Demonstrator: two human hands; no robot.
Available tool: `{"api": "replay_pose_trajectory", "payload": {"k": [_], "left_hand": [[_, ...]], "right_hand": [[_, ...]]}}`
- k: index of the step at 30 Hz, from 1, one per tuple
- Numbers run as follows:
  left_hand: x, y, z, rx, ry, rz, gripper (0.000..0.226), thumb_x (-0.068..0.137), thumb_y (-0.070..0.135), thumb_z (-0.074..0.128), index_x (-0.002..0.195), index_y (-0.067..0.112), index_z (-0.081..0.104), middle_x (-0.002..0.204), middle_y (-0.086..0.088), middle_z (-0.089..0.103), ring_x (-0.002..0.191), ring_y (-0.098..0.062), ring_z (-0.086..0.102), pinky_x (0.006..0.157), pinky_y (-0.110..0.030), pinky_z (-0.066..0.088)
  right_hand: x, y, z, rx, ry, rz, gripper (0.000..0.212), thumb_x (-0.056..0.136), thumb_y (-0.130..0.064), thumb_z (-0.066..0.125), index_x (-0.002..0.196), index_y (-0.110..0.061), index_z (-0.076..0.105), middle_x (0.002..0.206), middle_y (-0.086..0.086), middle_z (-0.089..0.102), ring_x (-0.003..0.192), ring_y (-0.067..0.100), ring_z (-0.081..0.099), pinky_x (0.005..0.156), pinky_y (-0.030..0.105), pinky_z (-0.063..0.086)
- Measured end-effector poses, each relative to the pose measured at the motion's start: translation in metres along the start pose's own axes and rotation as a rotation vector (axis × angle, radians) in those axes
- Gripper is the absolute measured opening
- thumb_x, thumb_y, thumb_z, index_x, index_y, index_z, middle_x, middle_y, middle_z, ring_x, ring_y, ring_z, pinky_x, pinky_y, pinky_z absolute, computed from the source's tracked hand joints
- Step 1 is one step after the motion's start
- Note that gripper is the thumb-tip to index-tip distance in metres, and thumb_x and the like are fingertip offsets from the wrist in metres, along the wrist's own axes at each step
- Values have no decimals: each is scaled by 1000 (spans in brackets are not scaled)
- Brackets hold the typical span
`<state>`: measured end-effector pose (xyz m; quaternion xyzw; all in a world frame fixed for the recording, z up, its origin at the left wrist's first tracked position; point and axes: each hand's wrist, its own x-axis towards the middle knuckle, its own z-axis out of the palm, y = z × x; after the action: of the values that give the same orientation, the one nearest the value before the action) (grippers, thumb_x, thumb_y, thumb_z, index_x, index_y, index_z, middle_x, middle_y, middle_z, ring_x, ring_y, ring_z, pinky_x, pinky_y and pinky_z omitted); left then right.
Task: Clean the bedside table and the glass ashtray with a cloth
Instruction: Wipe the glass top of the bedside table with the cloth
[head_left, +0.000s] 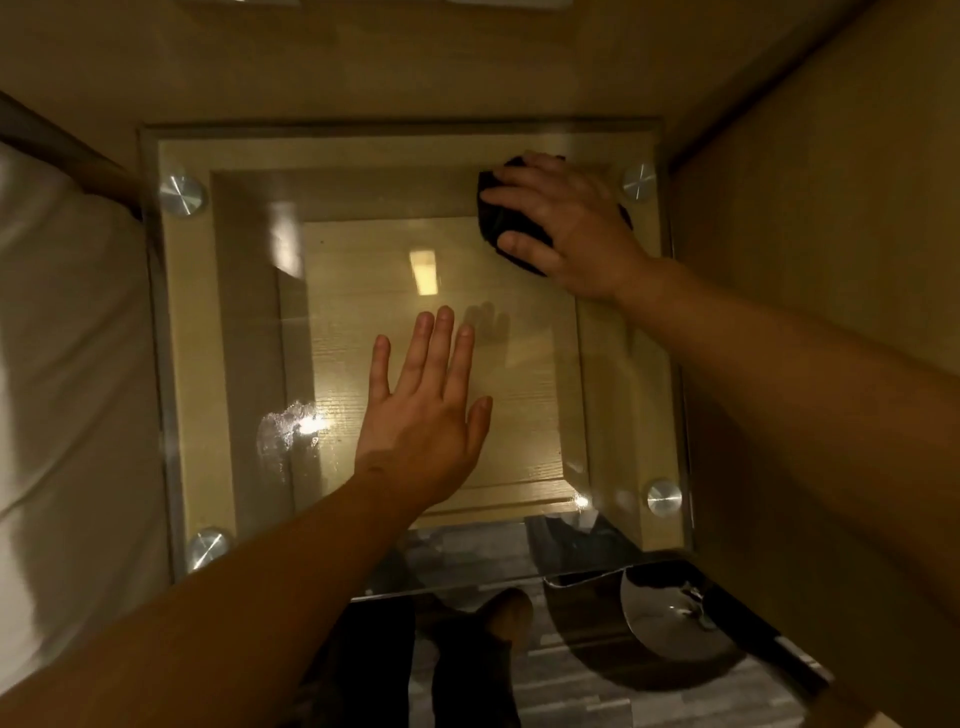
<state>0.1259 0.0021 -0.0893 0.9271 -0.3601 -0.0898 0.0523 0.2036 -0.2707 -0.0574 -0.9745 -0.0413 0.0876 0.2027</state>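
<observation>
Nearest, the grey plank floor shows below the worktop's near edge, with one foot of the person on it; a round shiny object sits at the near right, and what it is cannot be told.

One worktop: a square clear glass sheet over a pale wooden frame, fixed by four round metal studs, one per corner: near left, near right, far left, far right; a whitish smear lies on the glass at the near left, under a bright glare.

Two hands, both on the glass; the left hand lies flat near the centre, fingers straight and slightly spread, holding nothing; the right hand is at the far right corner, fingers and thumb curved over one dark wadded cloth, pressing it to the glass just beside the far right stud.

Edges: the bed with white bedding runs close along the left edge; a tan panel stands close along the right edge and a similar surface closes the far side; only the near side is open.
</observation>
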Motion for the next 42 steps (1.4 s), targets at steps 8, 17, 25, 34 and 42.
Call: {"api": "replay_pose_trajectory", "payload": {"k": [8, 17, 25, 34, 42], "left_hand": [[-1, 2, -2, 4, -23, -13, 71, 108, 53, 20, 165, 13, 5, 175, -11, 3, 162, -26, -2, 127, -59, -1], [-1, 3, -3, 34, 5, -32, 71, 107, 56, 15, 165, 15, 4, 175, -11, 5, 162, -25, 1, 127, -60, 5], [-1, 4, -6, 33, 11, -28, 71, 107, 56, 15, 164, 15, 6, 175, -12, 5, 162, -27, 2, 127, -59, 4], [-2, 3, -8, 35, 9, -33, 71, 107, 58, 11, 165, 17, 4, 175, -10, 3, 162, -25, 0, 127, -57, 0], [-3, 9, -16, 47, -50, -56, 73, 106, 58, 7, 165, 16, 1, 175, -9, -4, 161, -23, -7, 127, -54, -7]], "right_hand": [[-86, -18, 25, -28, -15, -96, 54, 100, -56, 49, 147, -30, 52, 157, -3, 47, 151, 24, 33, 111, 44, 29], [-183, -44, 53, 3, -65, -115, 63, 95, -65, 52, 149, -33, 49, 160, -5, 43, 153, 24, 29, 116, 48, 26], [-249, -74, 73, 48, -76, -133, 56, 96, -56, 54, 147, -32, 53, 158, -8, 46, 153, 20, 30, 116, 40, 22], [-290, -98, 93, 142, -16, -127, 43, 95, -41, 58, 134, -27, 65, 144, -6, 61, 142, 21, 47, 103, 39, 34], [-299, -116, 61, 315, -204, -76, 38, 94, -28, 71, 132, -27, 67, 130, -6, 64, 126, 19, 54, 99, 44, 43]]}}
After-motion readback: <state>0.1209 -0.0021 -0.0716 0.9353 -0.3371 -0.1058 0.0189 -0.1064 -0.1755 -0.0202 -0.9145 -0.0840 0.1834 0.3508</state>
